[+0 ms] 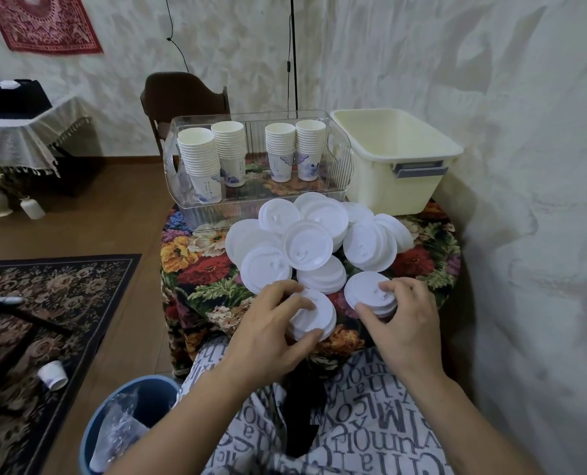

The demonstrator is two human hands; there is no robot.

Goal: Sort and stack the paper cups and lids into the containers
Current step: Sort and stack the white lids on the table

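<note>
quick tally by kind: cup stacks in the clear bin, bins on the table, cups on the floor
Cup stacks in the clear bin: 4
Bins on the table: 2, the clear one and the cream one
Cups on the floor: 1
Total: 7

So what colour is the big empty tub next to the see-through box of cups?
Pale cream plastic tub, with a grey handle, head view.

I see smooth white plastic lids [307, 246] on a rough woven flower cloth [199, 279]. The paper cups [199, 159] look matt. Their bin [340, 156] is clear shiny plastic; the cream tub [418, 156] is smooth plastic.
</note>
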